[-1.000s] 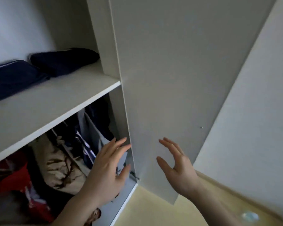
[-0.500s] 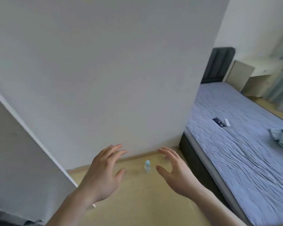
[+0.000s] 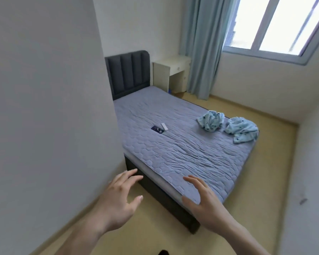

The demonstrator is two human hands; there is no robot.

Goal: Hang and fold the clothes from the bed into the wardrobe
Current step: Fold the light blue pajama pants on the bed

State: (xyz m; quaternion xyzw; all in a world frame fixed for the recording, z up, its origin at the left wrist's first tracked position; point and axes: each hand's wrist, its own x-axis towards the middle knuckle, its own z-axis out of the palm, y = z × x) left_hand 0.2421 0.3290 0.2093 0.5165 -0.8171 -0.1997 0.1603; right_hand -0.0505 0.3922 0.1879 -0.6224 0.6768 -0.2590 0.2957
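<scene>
Grey-white and flat, a tall wall panel (image 3: 44, 107) fills the left of the view and hides the left edge of the bed (image 3: 182, 155), blocking whatever lies behind it. The bed carries a lilac quilted cover stitched in hexagons, lightly wrinkled, over a dark base, with a dark padded headboard (image 3: 128, 74) ribbed in vertical channels. The floor (image 3: 265, 190) is pale yellow and smooth. Beyond the bed hang blue-grey curtains (image 3: 203, 48) beside a bright window (image 3: 276, 24), and a cream bedside surface (image 3: 170, 70) stands between headboard and curtain. Two crumpled light-blue patterned garments lie near the bed's far right edge, just beside each other: one (image 3: 210, 120) further in, the other (image 3: 241, 129) at the edge. Mid-bed rest a small dark card (image 3: 157, 129) and a small white object (image 3: 164, 126), touching or nearly so. Left hand (image 3: 116, 201) and right hand (image 3: 205, 203) hover empty over the floor and bed corner, fingers spread and relaxed.
</scene>
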